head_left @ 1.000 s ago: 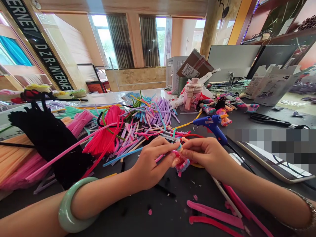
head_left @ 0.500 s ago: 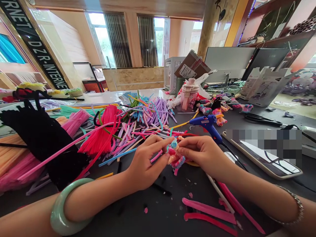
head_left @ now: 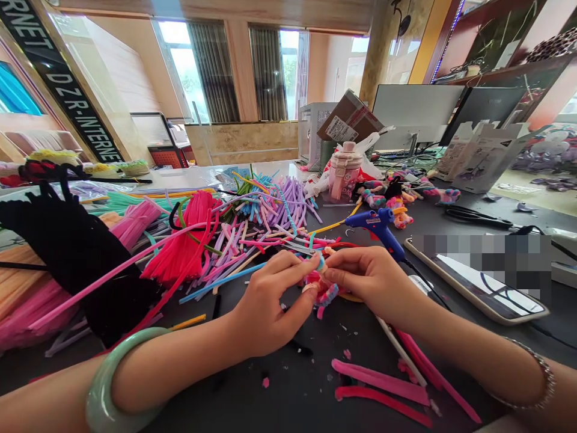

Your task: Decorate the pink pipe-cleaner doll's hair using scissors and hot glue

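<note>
Both hands meet over the dark table (head_left: 288, 385) on a small pipe-cleaner figure (head_left: 323, 291) in pink, blue and peach. My left hand (head_left: 270, 300) pinches its left side with thumb and fingers. My right hand (head_left: 367, 276) pinches its top from the right. A green bangle (head_left: 108, 385) circles my left wrist and a thin bracelet (head_left: 536, 376) my right. Just beyond my right hand lies a blue glue gun (head_left: 376, 227).
A heap of coloured pipe cleaners (head_left: 225, 234) fills the left half, with a black bundle (head_left: 76, 252) nearer me. Pink cut pieces (head_left: 383, 391) lie in front. A tablet (head_left: 482, 288), scissors (head_left: 478, 218), a pink bottle (head_left: 341, 171), finished figures (head_left: 396, 198) and monitors (head_left: 419, 114) stand right and behind.
My hands have stayed together on the figure, shifting their fingers slightly. The view has drifted a little; the figure sits a bit higher between the fingertips than one second ago.
</note>
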Motion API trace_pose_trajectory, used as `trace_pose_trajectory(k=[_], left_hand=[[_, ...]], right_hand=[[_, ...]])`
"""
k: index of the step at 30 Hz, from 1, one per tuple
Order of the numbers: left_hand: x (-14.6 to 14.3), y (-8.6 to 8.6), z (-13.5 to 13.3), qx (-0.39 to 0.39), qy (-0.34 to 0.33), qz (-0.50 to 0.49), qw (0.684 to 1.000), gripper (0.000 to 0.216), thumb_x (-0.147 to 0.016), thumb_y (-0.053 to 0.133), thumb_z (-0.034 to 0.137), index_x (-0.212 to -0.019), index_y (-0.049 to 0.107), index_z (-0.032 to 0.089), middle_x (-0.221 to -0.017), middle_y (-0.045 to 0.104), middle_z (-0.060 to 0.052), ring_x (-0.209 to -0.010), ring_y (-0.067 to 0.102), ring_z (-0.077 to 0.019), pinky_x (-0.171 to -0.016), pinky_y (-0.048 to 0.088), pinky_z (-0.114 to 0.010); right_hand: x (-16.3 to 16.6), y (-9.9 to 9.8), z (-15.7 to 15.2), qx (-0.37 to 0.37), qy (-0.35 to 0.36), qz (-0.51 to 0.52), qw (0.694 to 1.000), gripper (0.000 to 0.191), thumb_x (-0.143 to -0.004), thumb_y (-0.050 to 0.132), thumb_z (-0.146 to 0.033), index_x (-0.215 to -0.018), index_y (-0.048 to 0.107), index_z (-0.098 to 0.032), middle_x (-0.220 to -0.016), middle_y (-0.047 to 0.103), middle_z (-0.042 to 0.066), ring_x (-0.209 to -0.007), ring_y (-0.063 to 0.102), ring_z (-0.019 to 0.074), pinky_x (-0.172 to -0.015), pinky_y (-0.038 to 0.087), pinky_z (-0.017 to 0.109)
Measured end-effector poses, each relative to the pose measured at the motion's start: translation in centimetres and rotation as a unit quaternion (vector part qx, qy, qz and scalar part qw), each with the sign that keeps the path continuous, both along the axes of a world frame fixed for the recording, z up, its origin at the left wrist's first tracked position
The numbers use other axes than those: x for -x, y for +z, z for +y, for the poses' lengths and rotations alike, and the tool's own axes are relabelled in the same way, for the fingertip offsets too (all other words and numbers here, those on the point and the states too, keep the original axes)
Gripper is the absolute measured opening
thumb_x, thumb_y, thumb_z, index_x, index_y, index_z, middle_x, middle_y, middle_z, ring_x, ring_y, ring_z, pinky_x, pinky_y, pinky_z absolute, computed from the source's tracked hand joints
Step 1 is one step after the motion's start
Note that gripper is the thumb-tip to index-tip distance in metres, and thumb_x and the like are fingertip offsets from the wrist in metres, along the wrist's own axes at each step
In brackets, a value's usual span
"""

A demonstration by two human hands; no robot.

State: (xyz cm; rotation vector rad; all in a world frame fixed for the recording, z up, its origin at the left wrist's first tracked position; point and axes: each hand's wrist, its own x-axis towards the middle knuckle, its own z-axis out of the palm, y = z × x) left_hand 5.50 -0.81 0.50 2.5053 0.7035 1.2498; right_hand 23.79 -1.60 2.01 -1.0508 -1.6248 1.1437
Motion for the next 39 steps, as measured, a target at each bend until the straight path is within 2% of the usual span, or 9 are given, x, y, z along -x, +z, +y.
trace_pose_trajectory(k=[8,14,19,22,25,36,39], left_hand=[[0.05,0.11,-0.08,0.024,0.012,-0.005,1.0,0.032,-0.084,0.051,0.015,-0.114,0.06,0.011,-0.078,0.058,-0.005,-0.072,0.054,-0.0148,-0.067,0.048,-0.028],[-0.1,0.51,-0.28,0.043,0.067,-0.023,0.997,0.028,-0.084,0.049,0.02,-0.109,0.061,0.015,-0.078,0.055,-0.003,-0.074,0.053,-0.0153,-0.069,0.046,-0.029],[-0.17,0.49,-0.14,0.068,0.103,-0.023,0.992,0.014,-0.082,0.054,0.022,-0.091,0.063,0.016,-0.073,0.053,-0.001,-0.07,0.051,-0.0145,-0.065,0.043,-0.028],[-0.23,0.42,0.01,0.071,0.117,-0.022,0.99,0.008,-0.082,0.056,0.022,-0.082,0.061,0.016,-0.071,0.053,-0.001,-0.069,0.05,-0.0144,-0.065,0.042,-0.028],[-0.28,0.37,0.08,0.071,0.119,-0.023,0.99,0.009,-0.083,0.054,0.023,-0.08,0.06,0.016,-0.071,0.054,0.0,-0.069,0.049,-0.0142,-0.064,0.041,-0.027],[-0.28,0.13,0.06,0.044,0.104,-0.031,0.993,0.009,-0.083,0.054,0.017,-0.075,0.059,0.017,-0.069,0.053,0.001,-0.066,0.049,-0.0124,-0.061,0.04,-0.025],[-0.28,0.11,0.01,0.046,0.102,-0.026,0.993,0.014,-0.083,0.053,0.016,-0.07,0.058,0.016,-0.066,0.051,0.001,-0.063,0.048,-0.0116,-0.06,0.038,-0.025]], right_hand=[[0.05,-0.2,-0.09,-0.023,0.0,-0.027,0.999,0.014,-0.078,0.062,-0.026,-0.067,0.065,-0.019,-0.068,0.07,0.0,-0.066,0.065,0.0139,-0.063,0.05,0.024],[0.32,-0.3,-0.38,-0.055,-0.046,-0.069,0.995,0.012,-0.078,0.061,-0.027,-0.073,0.068,-0.02,-0.071,0.071,0.001,-0.067,0.066,0.0164,-0.059,0.049,0.025],[0.56,-0.12,-0.73,-0.093,-0.056,-0.112,0.988,0.016,-0.081,0.056,-0.026,-0.07,0.067,-0.02,-0.069,0.072,0.0,-0.066,0.066,0.0161,-0.061,0.049,0.026],[0.61,-0.14,-0.83,-0.107,-0.058,-0.12,0.985,0.017,-0.081,0.057,-0.027,-0.069,0.068,-0.021,-0.073,0.073,0.001,-0.072,0.066,0.0179,-0.071,0.05,0.029],[0.59,-0.27,-0.85,-0.107,-0.059,-0.121,0.985,0.018,-0.082,0.057,-0.028,-0.07,0.069,-0.023,-0.073,0.073,0.0,-0.074,0.067,0.019,-0.075,0.051,0.031],[0.67,-0.48,-0.85,-0.12,-0.058,-0.14,0.981,0.015,-0.081,0.058,-0.027,-0.073,0.07,-0.022,-0.069,0.073,0.0,-0.063,0.065,0.0161,-0.061,0.049,0.027],[0.65,-0.46,-0.84,-0.135,-0.056,-0.161,0.976,0.016,-0.081,0.057,-0.026,-0.071,0.069,-0.021,-0.068,0.073,0.0,-0.062,0.065,0.0159,-0.067,0.049,0.029]])
